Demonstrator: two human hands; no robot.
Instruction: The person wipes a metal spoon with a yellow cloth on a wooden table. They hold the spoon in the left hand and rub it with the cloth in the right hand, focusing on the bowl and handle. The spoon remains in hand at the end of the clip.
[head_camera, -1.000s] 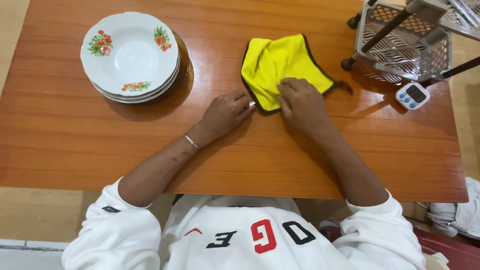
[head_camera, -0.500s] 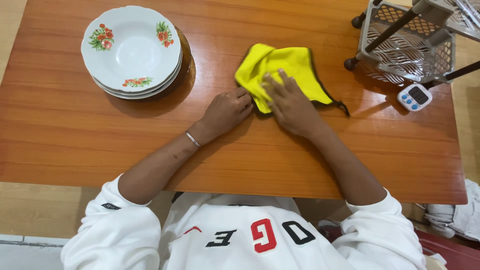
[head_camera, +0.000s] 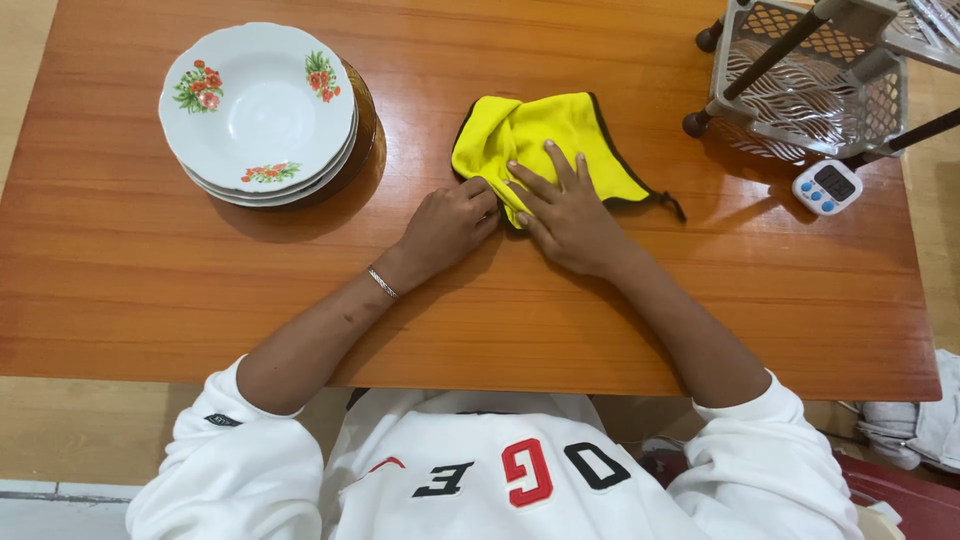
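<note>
Yellow cloth (head_camera: 560, 135) with a dark edge lies rumpled on the wooden bench (head_camera: 150, 280). The right hand (head_camera: 568, 205) presses flat on it, fingers spread; the left hand (head_camera: 450, 222), curled, pinches its near corner. Stacked flowered plates (head_camera: 258, 108) sit well to the left; a grey rack (head_camera: 810, 90) and white timer (head_camera: 827, 187) sit to the right.

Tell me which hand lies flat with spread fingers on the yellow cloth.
The right hand; the left hand is curled, only touching the yellow cloth's edge.
</note>
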